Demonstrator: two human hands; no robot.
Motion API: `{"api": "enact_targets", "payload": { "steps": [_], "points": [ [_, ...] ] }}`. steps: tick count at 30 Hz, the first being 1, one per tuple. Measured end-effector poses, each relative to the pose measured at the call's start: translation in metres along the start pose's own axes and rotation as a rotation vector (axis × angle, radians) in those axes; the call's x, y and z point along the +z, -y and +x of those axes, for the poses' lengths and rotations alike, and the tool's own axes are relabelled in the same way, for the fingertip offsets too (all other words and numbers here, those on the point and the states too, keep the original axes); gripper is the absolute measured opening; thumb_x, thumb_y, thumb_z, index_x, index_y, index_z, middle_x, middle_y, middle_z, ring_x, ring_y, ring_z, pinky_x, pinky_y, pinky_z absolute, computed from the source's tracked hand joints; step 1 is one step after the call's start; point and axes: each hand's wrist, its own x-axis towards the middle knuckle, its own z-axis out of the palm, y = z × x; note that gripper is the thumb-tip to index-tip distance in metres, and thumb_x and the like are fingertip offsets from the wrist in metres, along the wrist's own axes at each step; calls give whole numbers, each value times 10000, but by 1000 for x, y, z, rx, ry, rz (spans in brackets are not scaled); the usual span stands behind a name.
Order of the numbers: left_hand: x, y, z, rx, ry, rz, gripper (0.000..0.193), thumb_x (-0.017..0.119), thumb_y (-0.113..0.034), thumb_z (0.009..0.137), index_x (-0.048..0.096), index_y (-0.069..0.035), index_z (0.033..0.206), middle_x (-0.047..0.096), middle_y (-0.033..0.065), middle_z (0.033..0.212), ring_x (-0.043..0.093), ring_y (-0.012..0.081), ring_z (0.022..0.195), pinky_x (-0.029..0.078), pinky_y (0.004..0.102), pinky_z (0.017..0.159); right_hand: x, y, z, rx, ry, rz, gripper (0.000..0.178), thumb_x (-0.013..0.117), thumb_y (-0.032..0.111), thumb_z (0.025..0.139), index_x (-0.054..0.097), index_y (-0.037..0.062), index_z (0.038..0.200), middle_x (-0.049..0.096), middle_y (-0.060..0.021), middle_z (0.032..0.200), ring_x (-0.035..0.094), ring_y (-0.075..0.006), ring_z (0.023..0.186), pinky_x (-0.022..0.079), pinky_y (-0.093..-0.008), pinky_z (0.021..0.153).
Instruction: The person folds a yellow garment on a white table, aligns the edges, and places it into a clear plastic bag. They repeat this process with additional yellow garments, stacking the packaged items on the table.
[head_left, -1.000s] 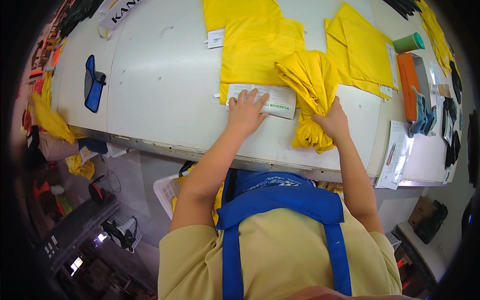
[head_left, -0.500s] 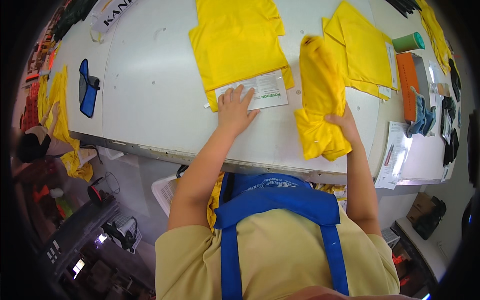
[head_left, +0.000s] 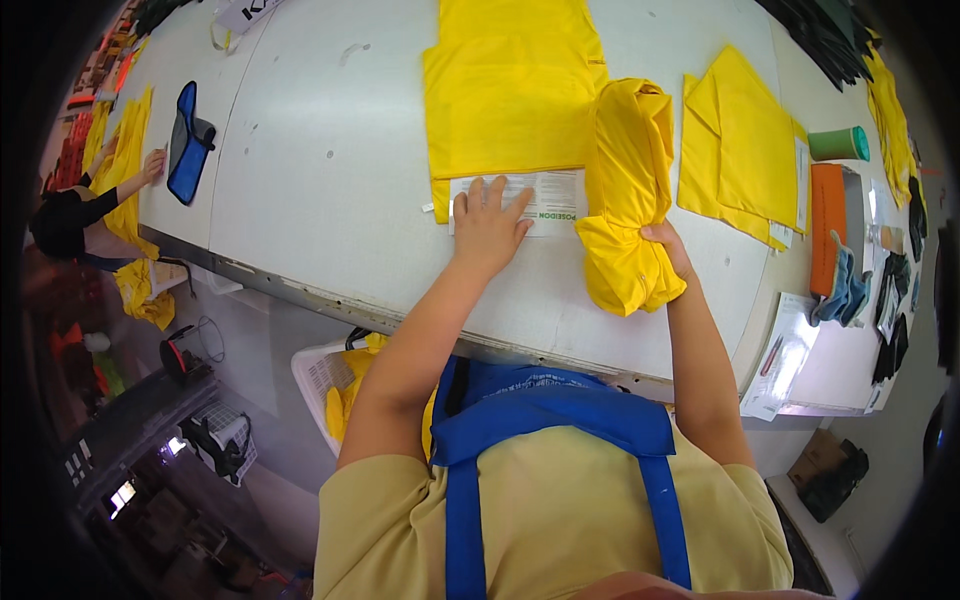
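Observation:
A folded piece of yellow fabric [head_left: 515, 110] lies flat on the white table in front of me. A white printed sheet [head_left: 555, 200] sticks out from under its near edge. My left hand [head_left: 488, 228] rests on that sheet with its fingers spread, fingertips close to the fabric's edge. My right hand [head_left: 668, 248] grips a rolled yellow fabric bundle [head_left: 632, 150] around its pinched-in lower part. The bundle stands out lengthwise, away from me, and overlaps the right side of the flat fabric in this view. Part of my right fingers is hidden behind it.
More folded yellow pieces [head_left: 745, 140] lie to the right. Beyond them are a green roll [head_left: 838, 144], an orange box [head_left: 826, 225] and a paper sheet [head_left: 780, 355]. A blue-and-grey pouch [head_left: 188, 145] lies left, near a co-worker's hand [head_left: 153, 165]. A white basket [head_left: 318, 390] stands below the edge.
My right hand has brought the yellow bundle left, up against the flat fabric. My left hand stays on the sheet. The view has shifted, and the co-worker's hand has reached toward the pouch.

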Motion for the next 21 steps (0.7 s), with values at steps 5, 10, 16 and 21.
{"api": "enact_targets", "payload": {
  "steps": [5,10,16,21],
  "points": [
    [1,6,10,0,-36,1,453,625,-386,850,557,-285,1286,445,117,1373,367,360,1254,285,526,983,-18,-13,1,76,28,206,716,592,155,771,299,-24,1399,498,-205,1314,532,-350,1175,438,-432,1013],
    [-13,-1,6,6,101,-21,525,620,-457,842,491,-359,1341,339,152,1453,286,376,1329,233,575,1028,-29,-20,9,129,66,274,656,561,229,796,366,-73,1345,531,-232,1279,533,-368,1170,403,-435,1040],
    [-11,15,19,-25,133,43,565,601,-531,836,444,-411,1366,272,172,1489,217,385,1376,219,624,1027,-29,-20,8,171,210,338,692,555,272,780,364,-80,1345,524,-246,1284,534,-382,1160,391,-443,1046],
    [-10,21,39,24,158,-38,570,595,-521,844,455,-354,1371,270,114,1502,225,348,1375,199,562,1071,-29,-21,8,164,138,310,698,561,263,771,361,-74,1349,525,-246,1281,540,-383,1148,400,-440,1039]
  ]
}}
